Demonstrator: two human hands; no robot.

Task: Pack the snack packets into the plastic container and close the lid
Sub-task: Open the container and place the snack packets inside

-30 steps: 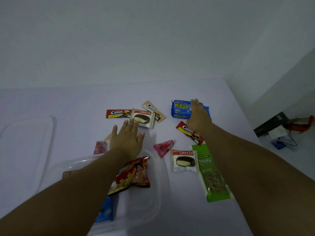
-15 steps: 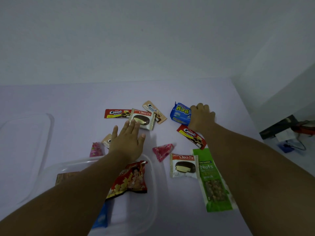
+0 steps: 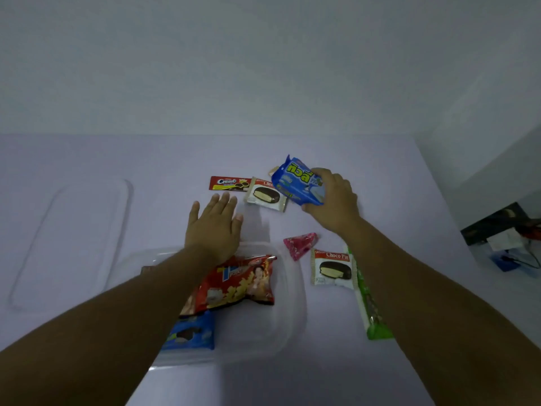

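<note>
Blue pkt (image 3: 298,183), green lettering, tilted, gripped by right hand (image 3: 333,200).

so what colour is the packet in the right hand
Blue, with green lettering; head view shows it.

I'm lifting the blue packet (image 3: 298,183) off the table now. A second ago my right hand (image 3: 333,200) was only reaching over it flat; half a second ago the fingers were curling round it. Now it's gripped, tilted up, and carried leftward, covering part of the far Choco Pie (image 3: 265,194) and most of the tan packet (image 3: 272,172). My arm is also hiding the red cookie packet it lay beside.
</note>
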